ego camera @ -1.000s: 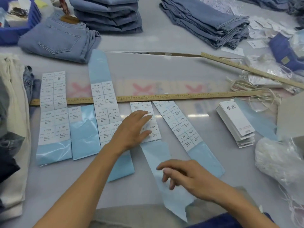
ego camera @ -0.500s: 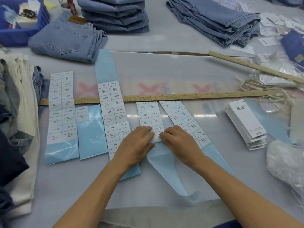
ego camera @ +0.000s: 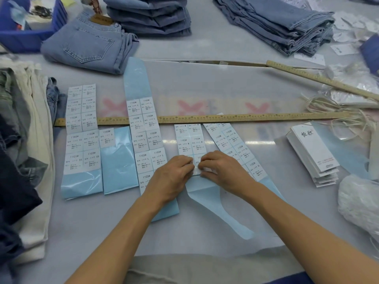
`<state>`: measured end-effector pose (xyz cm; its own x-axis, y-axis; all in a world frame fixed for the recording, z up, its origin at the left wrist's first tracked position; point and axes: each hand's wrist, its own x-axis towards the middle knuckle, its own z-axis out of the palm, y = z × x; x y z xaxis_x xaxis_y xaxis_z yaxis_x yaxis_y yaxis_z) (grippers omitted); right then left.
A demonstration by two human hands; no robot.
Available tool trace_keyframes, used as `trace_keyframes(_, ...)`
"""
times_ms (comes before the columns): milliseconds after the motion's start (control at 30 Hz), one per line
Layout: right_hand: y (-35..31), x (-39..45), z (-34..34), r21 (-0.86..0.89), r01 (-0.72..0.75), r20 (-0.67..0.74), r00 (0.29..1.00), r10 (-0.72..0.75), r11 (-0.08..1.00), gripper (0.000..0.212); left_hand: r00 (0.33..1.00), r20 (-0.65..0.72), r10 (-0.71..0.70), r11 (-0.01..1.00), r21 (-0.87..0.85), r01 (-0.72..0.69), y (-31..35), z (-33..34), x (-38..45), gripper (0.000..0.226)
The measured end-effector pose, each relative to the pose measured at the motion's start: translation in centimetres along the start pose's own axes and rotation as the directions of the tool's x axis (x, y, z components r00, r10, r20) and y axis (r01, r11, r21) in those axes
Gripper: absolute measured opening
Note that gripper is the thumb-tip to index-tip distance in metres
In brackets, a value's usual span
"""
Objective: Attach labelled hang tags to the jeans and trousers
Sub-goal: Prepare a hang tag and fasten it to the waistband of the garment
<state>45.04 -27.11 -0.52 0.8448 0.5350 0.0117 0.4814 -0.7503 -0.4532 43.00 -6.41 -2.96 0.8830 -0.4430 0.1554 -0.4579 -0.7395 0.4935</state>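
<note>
A: Pale blue backing strips carrying white printed size stickers lie side by side across the middle of the frame on a grey table. What are the hands doing?

B: Both meet at the centre, on the M sticker strip. The left hand and the right hand have their fingertips together at the lowest sticker of that strip, curled in as if pinching its edge. The sticker itself is mostly hidden under the fingers.

A: And the other strips?

B: To the left sits the L sticker strip, partly under the left hand. Further left are a nearly bare strip with one S sticker and the XS sticker strip. Just right of the hands is the XL sticker strip, angled slightly.

A: Where are the hang tags and the jeans?

B: A stack of white hang tags lies at the right of the frame, well apart from the hands. One pair of folded light blue jeans is at the upper left, with a stack of folded jeans at the top centre and another stack at the upper right.

A: Anything else?

B: A long wooden ruler runs across the middle under the strips, and a blue bin fills the top left corner.
</note>
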Motion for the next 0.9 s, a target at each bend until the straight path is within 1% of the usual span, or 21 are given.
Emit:
trace_keyframes(100,0.1,0.2,0.0,0.024,-0.022,0.005,1.0,0.021,0.999,0.015,0.999,0.035,-0.001,1.0,0.002,0.0,-0.1,-0.2,0.1,0.018)
trace_keyframes(300,-0.1,0.5,0.5,-0.012,-0.036,0.002,0.999,0.036,0.999,0.009,0.999,0.032,-0.029,1.0,0.01,0.028,0.5,-0.3,0.0,0.017)
trace_keyframes(367,-0.2,0.7,0.7,-0.001,-0.097,0.012,0.995,0.097,0.995,0.007,0.999,0.026,-0.044,0.999,0.001,0.044,0.4,-0.3,-0.1,0.018)
trace_keyframes(400,-0.1,0.7,0.8,0.036,-0.156,-0.001,0.988,0.156,0.987,0.006,0.998,0.028,-0.054,0.999,-0.004,0.055,0.4,-0.3,-0.1,0.018)
trace_keyframes(433,-0.1,0.7,0.7,0.11,-0.239,-0.042,0.969,0.244,0.965,0.005,0.998,0.031,-0.063,0.998,-0.013,0.063,0.3,-0.2,-0.1,0.018)
trace_keyframes(467,0.1,0.6,0.5,0.23,-0.338,-0.104,0.924,0.369,0.912,0.005,0.997,0.037,-0.071,0.997,-0.022,0.072,0.2,-0.2,0.0,0.019)
trace_keyframes(500,0.2,0.5,-0.1,0.398,-0.432,-0.166,0.834,0.527,0.809,0.007,0.996,0.044,-0.078,0.996,-0.029,0.08,0.2,-0.2,0.1,0.02)
trace_keyframes(533,0.4,0.3,-0.9,0.595,-0.468,-0.198,0.702,0.684,0.653,0.01,0.995,0.055,-0.089,0.995,-0.038,0.091,0.1,-0.2,0.2,0.021)
trace_keyframes(567,0.3,0.0,-1.9,0.77,-0.422,-0.192,0.562,0.804,0.479,0.012,0.992,0.072,-0.1,0.994,-0.041,0.104,0.1,-0.3,0.4,0.021)
trace_keyframes(600,0.1,-0.5,-2.9,0.875,-0.336,-0.175,0.451,0.875,0.348,0.013,0.989,0.099,-0.106,0.994,-0.029,0.109,0.2,-0.5,0.5,0.021)
trace_keyframes(633,-0.3,-1.1,-3.9,0.914,-0.273,-0.179,0.391,0.903,0.3,0.013,0.987,0.124,-0.105,0.994,-0.006,0.106,0.6,-0.7,0.6,0.02)
trace_keyframes(667,-1.1,-1.7,-4.7,0.905,-0.259,-0.226,0.378,0.898,0.337,0.013,0.986,0.131,-0.107,0.994,-0.003,0.108,1.1,-1.1,0.7,0.02)
trace_keyframes(700,-2.3,-2.5,-5.4,0.855,-0.268,-0.319,0.403,0.858,0.444,0.013,0.989,0.09,-0.118,0.991,-0.048,0.123,2.0,-1.6,0.7,0.021)
trace_keyframes(733,-3.8,-3.3,-6.0,0.752,-0.275,-0.444,0.46,0.769,0.599,0.012,0.987,0.002,-0.159,0.976,-0.147,0.158,3.2,-2.2,0.7,0.02)
trace_keyframes(767,-5.3,-4.2,-6.4,0.593,-0.257,-0.572,0.533,0.624,0.763,0.01,0.967,-0.098,-0.236,0.929,-0.314,0.195,4.9,-3.1,0.6,0.018)
trace_keyframes(800,-6.8,-5.2,-6.7,0.395,-0.214,-0.665,0.604,0.439,0.893,0.007,0.928,-0.147,-0.342,0.826,-0.519,0.222,6.7,-4.1,0.4,0.017)
trace_keyframes(833,-8.0,-6.3,-6.8,0.19,-0.164,-0.701,0.668,0.251,0.968,0.005,0.894,-0.11,-0.434,0.673,-0.699,0.241,8.5,-5.2,0.2,0.02)
trace_keyframes(867,-9.0,-7.3,-6.9,0.001,-0.126,-0.689,0.719,0.092,0.992,0.007,0.878,-0.025,-0.479,0.514,-0.818,0.257,10.1,-6.3,-0.1,0.022)
trace_keyframes(900,-9.9,-8.2,-7.0,-0.148,-0.098,-0.653,0.757,-0.023,0.984,0.01,0.873,0.04,-0.487,0.409,-0.872,0.268,11.6,-7.2,-0.6,0.02)
